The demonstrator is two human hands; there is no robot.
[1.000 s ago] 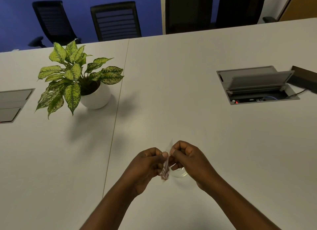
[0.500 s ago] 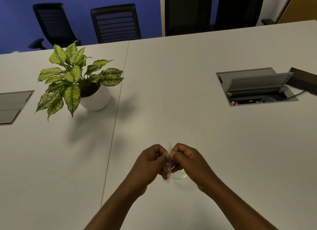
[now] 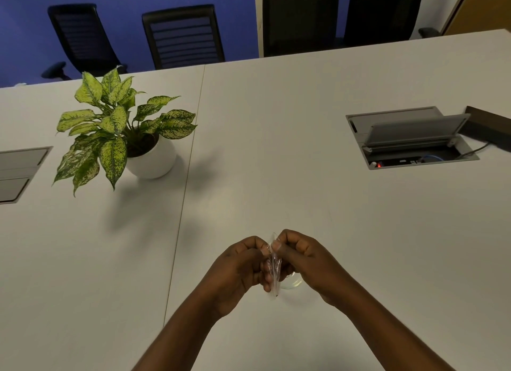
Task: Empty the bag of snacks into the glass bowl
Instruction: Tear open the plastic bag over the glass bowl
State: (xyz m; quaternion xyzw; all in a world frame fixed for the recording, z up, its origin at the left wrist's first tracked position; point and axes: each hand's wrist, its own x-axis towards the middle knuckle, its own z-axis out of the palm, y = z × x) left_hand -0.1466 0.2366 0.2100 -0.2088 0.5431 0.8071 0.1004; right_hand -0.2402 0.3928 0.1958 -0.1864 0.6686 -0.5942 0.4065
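A small clear plastic snack bag (image 3: 273,271) hangs edge-on between my two hands, above the white table (image 3: 276,149). My left hand (image 3: 239,271) pinches its top from the left and my right hand (image 3: 307,263) pinches it from the right, fingertips almost meeting. Just behind and below the bag, a small glass bowl (image 3: 291,283) sits on the table, mostly hidden by my right hand; only part of its rim shows. What the bag holds is too small to make out.
A potted plant (image 3: 121,133) in a white pot stands at the left. An open cable box (image 3: 409,138) is set into the table at the right, with a dark object (image 3: 489,130) beside it. A closed hatch (image 3: 19,171) is at the far left. Black chairs (image 3: 182,36) line the far edge.
Both hands, still pinching the bag's top, have lifted slightly and drawn closer together. The bag now hangs straighter between them.
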